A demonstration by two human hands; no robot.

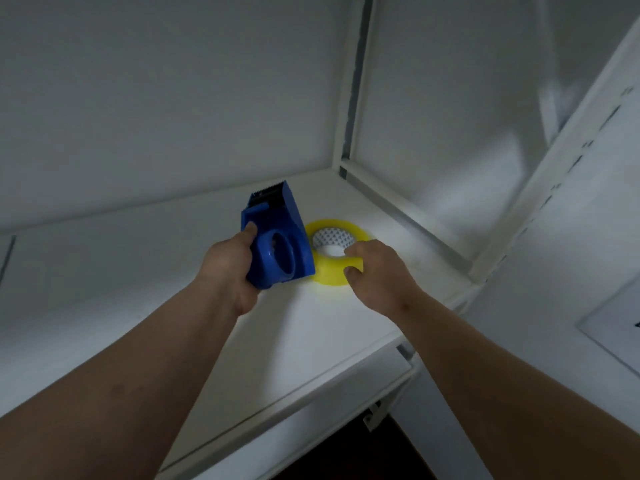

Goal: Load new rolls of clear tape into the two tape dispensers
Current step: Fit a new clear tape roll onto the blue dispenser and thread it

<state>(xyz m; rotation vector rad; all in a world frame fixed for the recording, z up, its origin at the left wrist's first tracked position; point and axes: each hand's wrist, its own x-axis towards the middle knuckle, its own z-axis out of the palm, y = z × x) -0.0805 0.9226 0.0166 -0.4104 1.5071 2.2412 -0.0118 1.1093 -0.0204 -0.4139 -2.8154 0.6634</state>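
left hand (230, 268) holds dispenser (277, 237), right hand (375, 271) pinches roll (332, 275)

Both bare forearms reach forward; the left hand (230, 268) curls around a blue dispenser (277, 237), the right hand (377, 271) pinches a tape roll (329, 275) between thumb and fingers.

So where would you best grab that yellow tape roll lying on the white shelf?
Across its near rim, from above: the yellow ring-shaped tape roll lies flat with its hole up, so a finger fits inside and the thumb outside, as the right hand does.
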